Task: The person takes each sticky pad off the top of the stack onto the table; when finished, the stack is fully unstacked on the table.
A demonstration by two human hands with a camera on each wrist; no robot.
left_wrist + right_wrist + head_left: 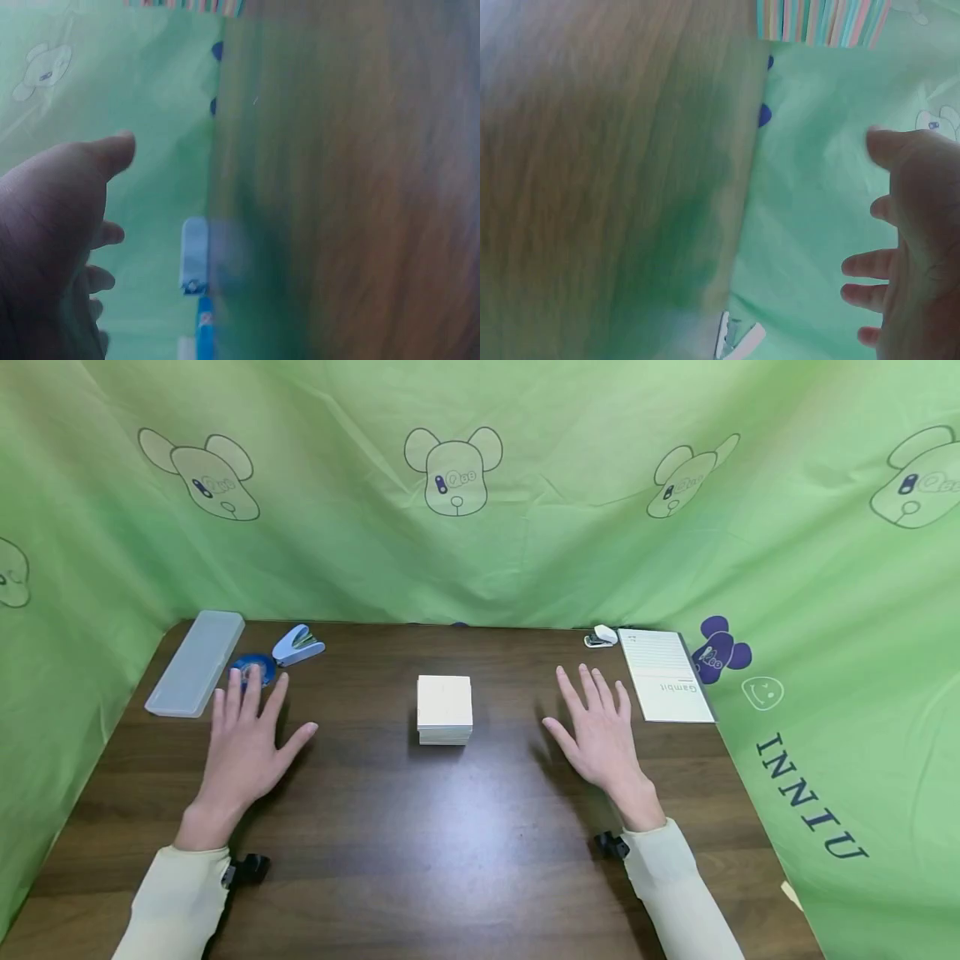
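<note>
My left hand (243,752) is held palm down over the left of the table, fingers spread and straight, holding nothing. Its fingertips overlap a blue tape roll (262,662), which they partly hide. Close by are a light blue stapler (297,646) and a translucent plastic case (197,664). On the right, my right hand (600,739) also has its fingers extended and holds nothing. A squared stack of white-topped paper or cards (444,703) sits between the hands, touched by neither. Pastel stripes show along the stack's side (821,21) in the right wrist view.
A small white stapler (601,637) lies at the back right, beside a white notepad (663,685) printed "Gambit". The dark wooden table (450,860) meets a green printed curtain (562,560) at its back and sides. Dark wrist cameras (251,869) are worn on both arms.
</note>
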